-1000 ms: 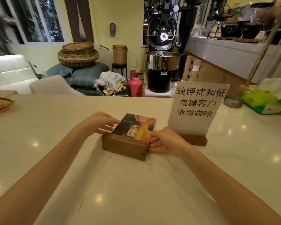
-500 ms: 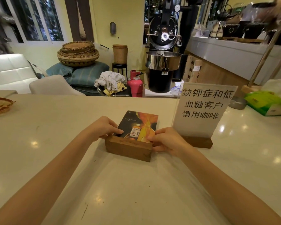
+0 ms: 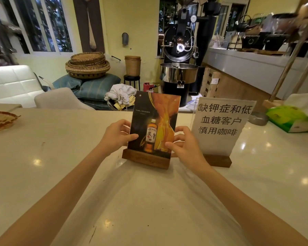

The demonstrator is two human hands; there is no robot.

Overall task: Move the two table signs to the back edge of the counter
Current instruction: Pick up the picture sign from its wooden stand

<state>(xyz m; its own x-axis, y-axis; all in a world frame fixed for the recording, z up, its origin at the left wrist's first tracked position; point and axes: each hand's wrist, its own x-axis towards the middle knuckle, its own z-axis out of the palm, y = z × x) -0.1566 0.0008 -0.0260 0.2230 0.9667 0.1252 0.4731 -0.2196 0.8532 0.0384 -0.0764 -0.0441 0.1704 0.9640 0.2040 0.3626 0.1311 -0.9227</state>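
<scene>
Both hands pinch whisky sign (image 3: 154,126) by side edges: left hand (image 3: 116,134) on left edge, right hand (image 3: 182,144) on right. Head view: I see panel upright, wooden base on counter (image 3: 60,157), mid-depth. Back edge lies straight ahead. Text sign (image 3: 220,125) just beside right hand, ungripped.

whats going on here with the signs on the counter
A person is holding the whisky ad sign upright on the pale counter, the left hand on its left edge and the right hand on its right edge. Its wooden base looks to be sitting on the counter. The white sign with Chinese text stands untouched just to the right in its own wooden base. Both signs are around mid-counter, short of the back edge. A green tissue box sits further right.
</scene>
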